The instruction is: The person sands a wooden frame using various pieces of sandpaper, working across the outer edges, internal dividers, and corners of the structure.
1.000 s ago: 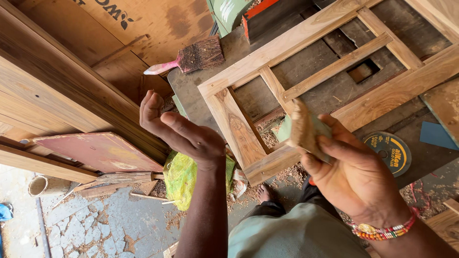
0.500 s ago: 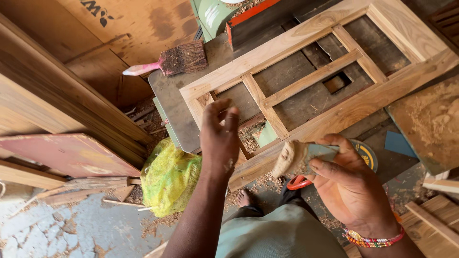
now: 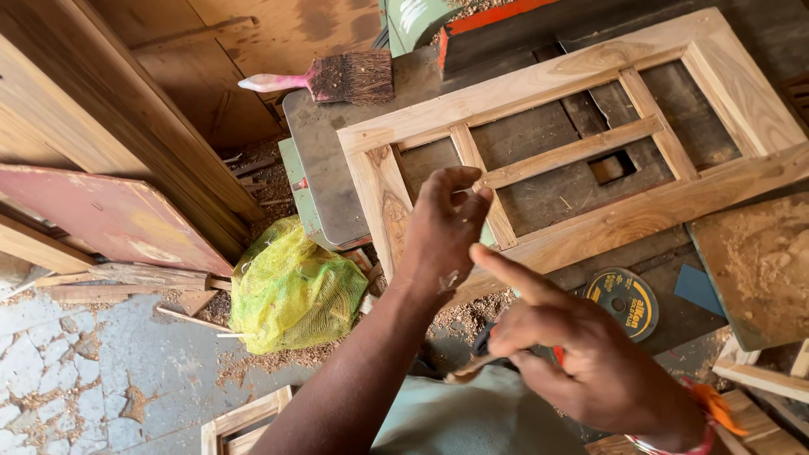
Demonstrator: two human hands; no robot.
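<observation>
Two hands hover over a bare wooden frame (image 3: 581, 139) that lies flat on a metal table (image 3: 324, 168). Left hand (image 3: 442, 232) hangs above the frame's near left corner, at about nine o'clock of the frame, fingers curled loosely together and gripping nothing. Right hand (image 3: 573, 358), at five o'clock from it, has its forefinger stretched out and the other fingers closed on a thin dusty sheet (image 3: 472, 368), mostly hidden; it looks like abrasive paper. Rubbing that corner well would probably mean folding the sheet flat under the fingers, steadying the frame, and stroking along the grain. At eleven o'clock rests a pink-handled brush (image 3: 337, 78); a yellow mesh bag (image 3: 291, 291) sits on the floor.
</observation>
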